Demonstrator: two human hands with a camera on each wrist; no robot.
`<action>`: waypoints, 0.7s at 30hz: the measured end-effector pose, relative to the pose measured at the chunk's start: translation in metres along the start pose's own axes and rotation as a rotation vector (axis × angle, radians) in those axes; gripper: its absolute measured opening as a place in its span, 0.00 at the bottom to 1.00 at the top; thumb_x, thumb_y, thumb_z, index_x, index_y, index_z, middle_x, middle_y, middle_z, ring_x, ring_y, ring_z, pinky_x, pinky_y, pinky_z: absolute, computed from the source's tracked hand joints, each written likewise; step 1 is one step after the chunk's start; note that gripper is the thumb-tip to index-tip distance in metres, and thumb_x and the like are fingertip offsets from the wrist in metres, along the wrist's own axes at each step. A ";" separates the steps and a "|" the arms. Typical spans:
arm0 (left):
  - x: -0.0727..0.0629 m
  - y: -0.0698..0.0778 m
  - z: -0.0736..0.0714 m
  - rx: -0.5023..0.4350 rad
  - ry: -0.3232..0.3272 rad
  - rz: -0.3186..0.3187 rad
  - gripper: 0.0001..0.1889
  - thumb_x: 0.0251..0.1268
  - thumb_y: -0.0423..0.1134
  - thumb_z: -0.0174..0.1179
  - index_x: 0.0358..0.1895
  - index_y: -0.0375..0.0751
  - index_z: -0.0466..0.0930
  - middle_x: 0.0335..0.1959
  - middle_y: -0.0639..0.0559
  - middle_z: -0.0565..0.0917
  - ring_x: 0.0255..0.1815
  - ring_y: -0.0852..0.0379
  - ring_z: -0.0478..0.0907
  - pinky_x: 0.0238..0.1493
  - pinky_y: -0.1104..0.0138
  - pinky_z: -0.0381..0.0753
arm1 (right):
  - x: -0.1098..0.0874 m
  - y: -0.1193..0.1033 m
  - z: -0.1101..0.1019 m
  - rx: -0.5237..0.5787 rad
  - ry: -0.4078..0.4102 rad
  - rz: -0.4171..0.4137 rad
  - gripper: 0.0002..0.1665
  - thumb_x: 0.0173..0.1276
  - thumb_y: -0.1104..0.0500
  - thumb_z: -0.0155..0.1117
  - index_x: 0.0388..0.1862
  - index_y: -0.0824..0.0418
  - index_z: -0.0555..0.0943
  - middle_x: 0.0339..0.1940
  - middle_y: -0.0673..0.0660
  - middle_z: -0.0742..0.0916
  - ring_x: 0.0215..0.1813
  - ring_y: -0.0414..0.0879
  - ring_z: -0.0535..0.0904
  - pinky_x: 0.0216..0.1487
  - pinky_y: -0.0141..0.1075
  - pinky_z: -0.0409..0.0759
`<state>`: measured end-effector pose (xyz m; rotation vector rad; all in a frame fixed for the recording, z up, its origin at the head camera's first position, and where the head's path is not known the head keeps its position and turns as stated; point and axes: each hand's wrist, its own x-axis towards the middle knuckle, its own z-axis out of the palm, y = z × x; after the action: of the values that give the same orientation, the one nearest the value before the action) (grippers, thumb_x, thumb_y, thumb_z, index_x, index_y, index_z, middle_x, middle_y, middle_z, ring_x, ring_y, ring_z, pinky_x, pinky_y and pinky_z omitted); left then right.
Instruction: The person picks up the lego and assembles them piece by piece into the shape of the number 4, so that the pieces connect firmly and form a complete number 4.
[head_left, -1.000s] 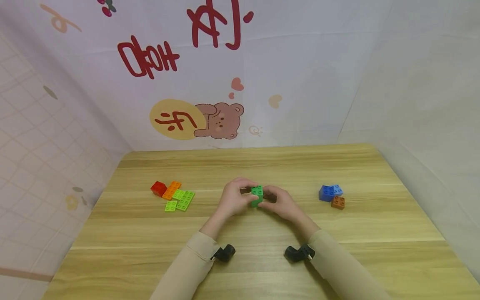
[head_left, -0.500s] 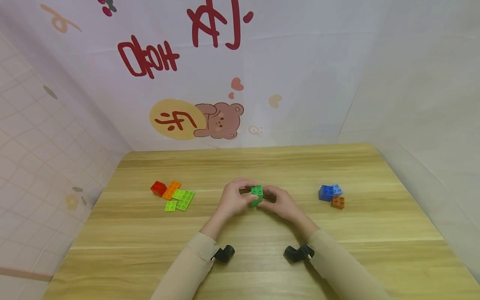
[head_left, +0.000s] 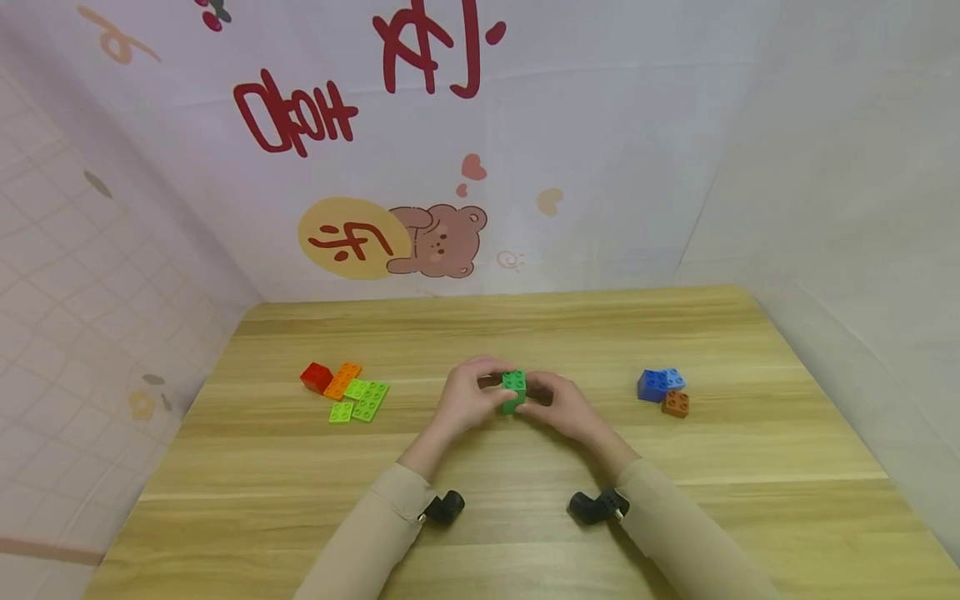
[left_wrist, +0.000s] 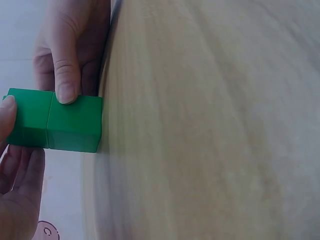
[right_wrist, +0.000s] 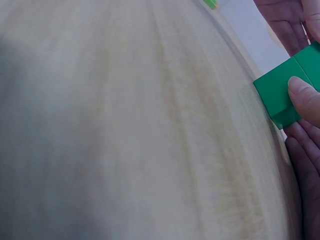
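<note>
Two green building bricks (head_left: 514,393) stand stacked upright at the middle of the table, with studs on top. The left wrist view shows the seam between the upper brick (left_wrist: 34,112) and the lower brick (left_wrist: 75,125); the lower one sits right at the table surface. My left hand (head_left: 467,398) pinches the upper brick between thumb and fingers from the left. From the other side my right hand (head_left: 564,407) grips the lower brick, its thumb (right_wrist: 302,97) flat on the near face. The fingers behind the bricks are partly hidden.
On the left of the wooden table (head_left: 480,533) lie a red brick (head_left: 317,377), an orange plate brick (head_left: 344,380) and several lime plate bricks (head_left: 371,401). To the right sit a blue brick (head_left: 652,386), a light blue brick (head_left: 673,379) and a brown brick (head_left: 676,404).
</note>
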<state>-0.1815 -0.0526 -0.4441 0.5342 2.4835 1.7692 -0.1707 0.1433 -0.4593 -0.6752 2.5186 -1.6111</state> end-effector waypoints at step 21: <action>0.002 -0.008 -0.003 -0.053 -0.017 0.004 0.22 0.56 0.28 0.72 0.56 0.32 0.82 0.53 0.41 0.81 0.52 0.44 0.80 0.56 0.57 0.80 | 0.002 0.002 -0.002 0.021 0.004 -0.019 0.23 0.61 0.70 0.72 0.55 0.72 0.79 0.52 0.66 0.85 0.57 0.62 0.80 0.62 0.54 0.75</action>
<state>-0.1862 -0.0570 -0.4497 0.5479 2.4185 1.8185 -0.1736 0.1447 -0.4599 -0.6963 2.5024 -1.6442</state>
